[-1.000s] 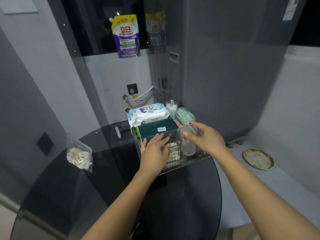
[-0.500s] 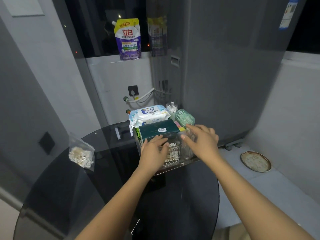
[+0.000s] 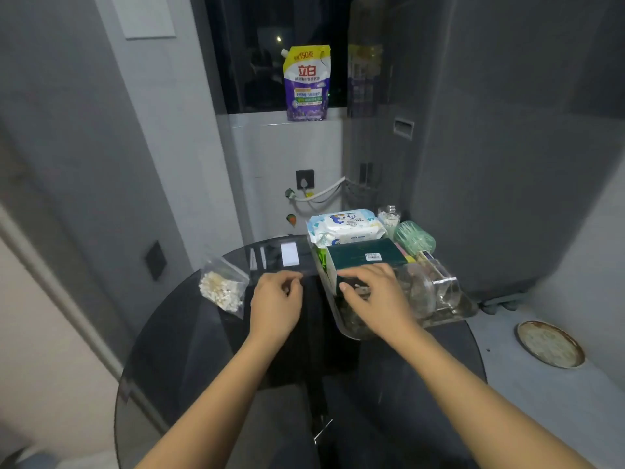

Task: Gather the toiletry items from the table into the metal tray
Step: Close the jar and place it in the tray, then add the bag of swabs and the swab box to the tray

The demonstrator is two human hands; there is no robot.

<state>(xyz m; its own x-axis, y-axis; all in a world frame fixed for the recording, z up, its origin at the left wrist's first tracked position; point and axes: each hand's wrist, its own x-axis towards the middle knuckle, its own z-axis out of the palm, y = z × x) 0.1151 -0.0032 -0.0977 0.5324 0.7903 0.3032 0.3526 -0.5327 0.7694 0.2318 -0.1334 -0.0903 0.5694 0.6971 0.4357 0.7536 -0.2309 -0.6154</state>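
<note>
The metal tray (image 3: 455, 315) stands at the far right of the round dark glass table (image 3: 203, 367). It holds a wet wipes pack (image 3: 345, 225), a dark green box (image 3: 362, 253), a green round case (image 3: 414, 238), a small jar of swabs (image 3: 389, 216) and a clear plastic container (image 3: 431, 286). My right hand (image 3: 375, 296) lies over the tray's front left corner with bent fingers; what is under it is hidden. My left hand (image 3: 275, 299) hovers over the table left of the tray, loosely curled and holding nothing. A clear bag of cotton swabs (image 3: 221, 287) lies on the table left of that hand.
A tall grey appliance (image 3: 507, 164) rises right behind the tray. A detergent pouch (image 3: 306, 82) stands on the window ledge. A round plate (image 3: 549, 343) lies on the low ledge at the right. A white card (image 3: 290, 253) sits at the table's far edge.
My left hand has come off the tray's items and moved left over the table. My right hand has shifted left from the clear container to the tray's front left corner.
</note>
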